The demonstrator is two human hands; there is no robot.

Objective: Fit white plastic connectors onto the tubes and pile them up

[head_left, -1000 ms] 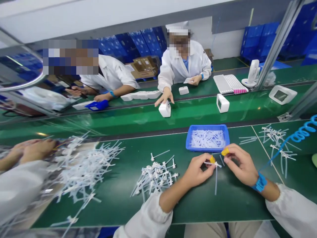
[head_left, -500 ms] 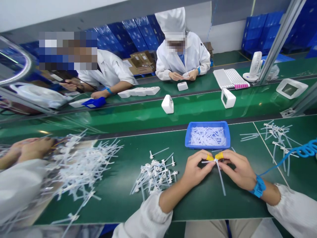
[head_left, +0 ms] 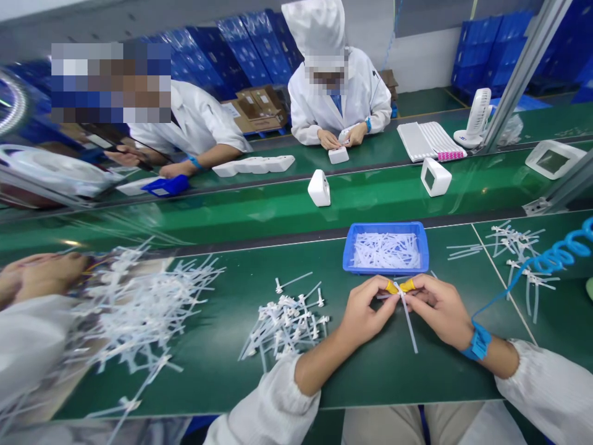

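Note:
In the head view, my left hand (head_left: 364,314) and my right hand (head_left: 442,314) meet just in front of a small blue tray (head_left: 347,250). Both have yellow finger covers and pinch a small white connector (head_left: 399,292) between the fingertips. A long translucent tube (head_left: 409,327) hangs from it toward me, and short tube ends stick out beside the fingers. Fingers partly hide the joint. The tray holds many short clear tube pieces (head_left: 386,249). Left of my hands lies a pile of connectors with tubes (head_left: 290,324).
A larger tube pile (head_left: 152,309) lies left, beside a co-worker's hands (head_left: 50,275). More tubed connectors (head_left: 516,241) lie right, near a coiled blue cord (head_left: 560,250) leading to my wrist strap. White housings (head_left: 319,188) stand on the green belt (head_left: 259,201); two people work beyond.
My fingertips have drawn closer together around the connector, and a short tube end now points up between them. The white housings on the belt have shifted right. The view has tilted slightly.

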